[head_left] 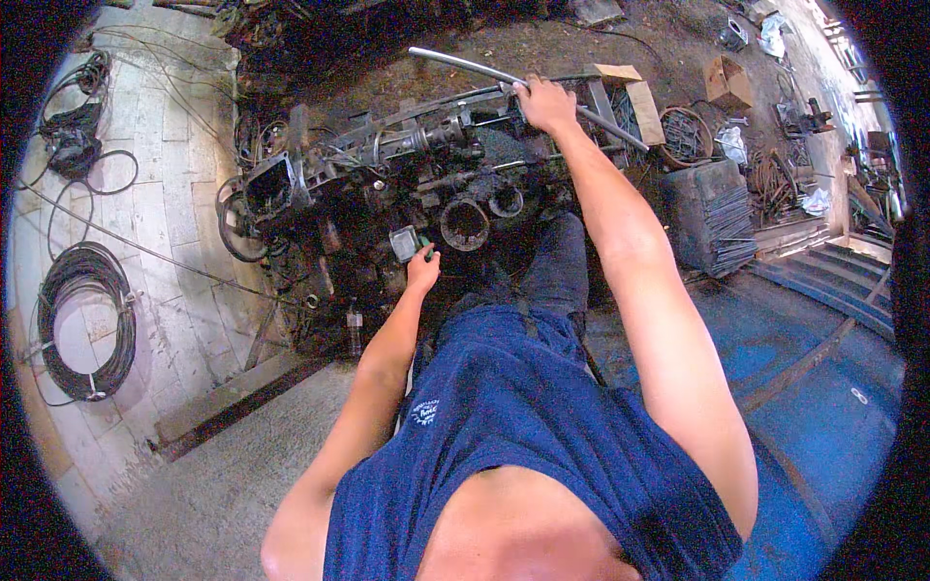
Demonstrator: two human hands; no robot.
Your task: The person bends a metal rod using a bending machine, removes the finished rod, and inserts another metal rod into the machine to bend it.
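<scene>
I hold the right hand (pixel 545 105) curled over the metal rod (pixel 467 64), at the far side of the machine (pixel 426 140); left hand (pixel 423 265): fingers closed around a small grey-and-green object (pixel 405 244).

There are two hands (pixel 546 105) (pixel 423 267), one rod (pixel 470 65), one handheld boxy piece (pixel 404 244).

Navy shirt (pixel 504 387) with white print (pixel 424 412), dark trousers (pixel 560 261)

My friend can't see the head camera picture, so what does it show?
The person's right hand holds a long silvery rod over a grimy metal machine, while the left hand holds something small and green beside a clear, boxy thing. A coil of dark cable lies on pale paving at left.
</scene>
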